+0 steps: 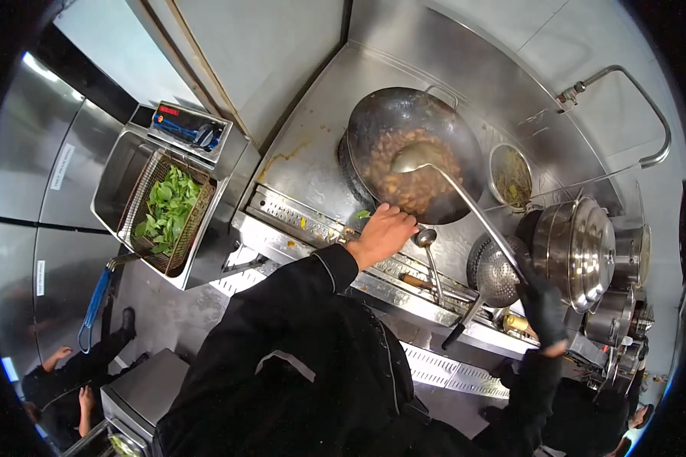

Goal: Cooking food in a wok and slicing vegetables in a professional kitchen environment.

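My bare left hand is closed at the near rim of a large dark wok; what its fingers grip there is partly hidden. My right hand, in a black glove, holds the long handle of a metal ladle. The ladle's bowl rests in brown, chunky food inside the wok. Just right of my left hand lies a small metal spoon. A perforated metal strainer with a dark handle sits under the ladle's handle, near my right hand.
Green leaves fill a wire fryer basket at the left. A round container stands right of the wok, near a lidded steel pot. A bent metal faucet reaches from the wall. People in dark clothing are at both lower sides.
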Demonstrator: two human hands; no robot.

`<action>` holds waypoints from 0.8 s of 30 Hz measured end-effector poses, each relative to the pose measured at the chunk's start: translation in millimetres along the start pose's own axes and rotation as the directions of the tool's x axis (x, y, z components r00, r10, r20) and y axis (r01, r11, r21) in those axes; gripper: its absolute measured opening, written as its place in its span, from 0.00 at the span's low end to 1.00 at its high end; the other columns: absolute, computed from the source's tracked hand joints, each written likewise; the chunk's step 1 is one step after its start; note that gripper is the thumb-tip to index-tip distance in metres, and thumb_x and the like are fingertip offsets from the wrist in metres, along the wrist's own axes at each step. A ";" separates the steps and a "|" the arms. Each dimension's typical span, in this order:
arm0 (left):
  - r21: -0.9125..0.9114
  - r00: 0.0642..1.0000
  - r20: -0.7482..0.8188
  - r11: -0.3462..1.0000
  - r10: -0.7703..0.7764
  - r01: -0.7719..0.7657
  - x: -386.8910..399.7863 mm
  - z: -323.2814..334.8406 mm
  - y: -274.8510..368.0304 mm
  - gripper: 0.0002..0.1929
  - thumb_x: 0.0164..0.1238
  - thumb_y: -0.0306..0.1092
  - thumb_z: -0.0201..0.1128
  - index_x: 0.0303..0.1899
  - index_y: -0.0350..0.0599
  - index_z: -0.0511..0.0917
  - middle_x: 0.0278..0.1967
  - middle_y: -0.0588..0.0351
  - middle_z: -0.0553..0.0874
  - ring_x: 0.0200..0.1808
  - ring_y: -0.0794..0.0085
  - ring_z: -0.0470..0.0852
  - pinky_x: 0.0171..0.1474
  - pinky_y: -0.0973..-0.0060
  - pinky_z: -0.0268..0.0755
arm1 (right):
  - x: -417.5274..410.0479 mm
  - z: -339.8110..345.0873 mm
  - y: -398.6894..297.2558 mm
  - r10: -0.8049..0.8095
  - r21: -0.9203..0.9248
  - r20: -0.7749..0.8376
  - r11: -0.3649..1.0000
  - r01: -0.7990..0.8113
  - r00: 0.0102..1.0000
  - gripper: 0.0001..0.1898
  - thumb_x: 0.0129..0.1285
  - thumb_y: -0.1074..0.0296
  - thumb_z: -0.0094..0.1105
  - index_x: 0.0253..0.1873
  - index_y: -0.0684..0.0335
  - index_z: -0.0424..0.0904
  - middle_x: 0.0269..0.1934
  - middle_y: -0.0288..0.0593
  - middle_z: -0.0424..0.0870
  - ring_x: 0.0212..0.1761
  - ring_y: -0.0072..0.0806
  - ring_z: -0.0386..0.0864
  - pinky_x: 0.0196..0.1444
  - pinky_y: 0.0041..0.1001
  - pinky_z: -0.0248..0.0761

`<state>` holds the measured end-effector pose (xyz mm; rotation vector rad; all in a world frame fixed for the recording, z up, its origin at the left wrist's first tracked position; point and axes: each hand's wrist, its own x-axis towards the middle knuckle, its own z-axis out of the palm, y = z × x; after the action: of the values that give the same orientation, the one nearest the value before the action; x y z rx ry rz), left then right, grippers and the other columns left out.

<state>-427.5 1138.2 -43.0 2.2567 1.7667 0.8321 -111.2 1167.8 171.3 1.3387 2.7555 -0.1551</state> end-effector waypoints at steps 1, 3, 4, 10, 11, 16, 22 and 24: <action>0.011 0.992 0.111 0.999 -0.053 0.052 1.0 -6.9 1.0 0.09 0.67 0.40 0.59 0.37 0.45 0.79 0.35 0.52 0.83 0.46 0.61 0.79 0.52 0.63 0.65 | -6.3 -21.6 -9.0 0.048 -0.001 -0.010 0.999 -0.048 0.999 0.29 0.58 0.72 0.65 0.66 0.52 0.74 0.41 0.54 0.83 0.38 0.51 0.82 0.38 0.39 0.75; -0.033 0.997 -0.057 0.999 -0.044 0.042 -2.8 -13.4 8.5 0.11 0.67 0.39 0.59 0.45 0.44 0.77 0.44 0.50 0.80 0.53 0.57 0.75 0.57 0.60 0.63 | -28.8 -55.6 -10.2 0.157 0.084 0.157 0.982 -0.171 0.975 0.30 0.60 0.74 0.63 0.69 0.54 0.71 0.45 0.56 0.84 0.42 0.46 0.84 0.41 0.36 0.75; -0.081 0.977 -0.211 0.996 -0.041 0.024 -13.1 -15.4 16.0 0.15 0.68 0.38 0.59 0.52 0.44 0.76 0.54 0.48 0.77 0.60 0.54 0.72 0.62 0.57 0.62 | -42.6 -60.5 -9.6 0.156 0.140 0.182 0.973 -0.183 0.971 0.30 0.61 0.76 0.61 0.69 0.56 0.71 0.46 0.57 0.84 0.41 0.42 0.85 0.41 0.34 0.75; -0.171 0.976 0.143 0.967 -0.166 0.190 -153.7 -14.5 10.9 0.21 0.68 0.38 0.60 0.61 0.48 0.73 0.64 0.47 0.72 0.66 0.51 0.68 0.67 0.50 0.58 | -31.7 53.2 -9.0 0.336 0.570 0.323 0.677 -0.465 0.885 0.30 0.65 0.72 0.59 0.72 0.55 0.67 0.22 0.32 0.72 0.20 0.17 0.66 0.22 0.22 0.62; -0.110 0.974 0.088 0.970 -0.207 0.216 -204.4 1.1 -6.7 0.22 0.66 0.36 0.63 0.61 0.48 0.73 0.64 0.45 0.73 0.66 0.52 0.70 0.66 0.52 0.61 | -26.8 70.5 -14.8 0.339 0.656 0.274 0.619 -0.432 0.900 0.29 0.67 0.72 0.58 0.72 0.54 0.67 0.21 0.28 0.67 0.19 0.14 0.63 0.20 0.21 0.58; -0.014 0.766 0.573 0.931 -0.291 0.364 -319.2 -95.2 0.1 0.36 0.64 0.36 0.61 0.73 0.44 0.57 0.70 0.31 0.59 0.72 0.41 0.59 0.69 0.46 0.55 | 33.3 140.4 -12.9 0.398 0.775 -0.173 0.619 -0.125 0.901 0.27 0.70 0.73 0.55 0.73 0.54 0.65 0.29 0.31 0.72 0.25 0.14 0.65 0.25 0.20 0.61; -0.601 0.808 0.527 0.555 -0.265 0.574 -390.5 -51.4 40.9 0.42 0.70 0.50 0.56 0.76 0.39 0.46 0.76 0.38 0.48 0.79 0.52 0.47 0.76 0.56 0.43 | 133.5 199.1 -36.4 0.442 0.873 0.057 0.412 -0.260 0.895 0.18 0.69 0.65 0.55 0.61 0.64 0.73 0.18 0.37 0.72 0.16 0.22 0.69 0.17 0.27 0.62; -0.558 0.793 0.551 0.592 -0.260 0.582 -344.9 -86.0 54.0 0.41 0.71 0.49 0.55 0.76 0.39 0.46 0.76 0.40 0.49 0.79 0.52 0.47 0.77 0.59 0.43 | 132.2 202.6 -46.2 0.367 0.720 0.161 0.591 -0.363 0.916 0.19 0.67 0.65 0.58 0.59 0.68 0.72 0.38 0.63 0.83 0.41 0.57 0.82 0.42 0.42 0.73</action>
<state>-477.2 782.5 -59.8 1.2773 1.3554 0.6813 -224.5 1217.5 -41.6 2.0234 2.3791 -1.3716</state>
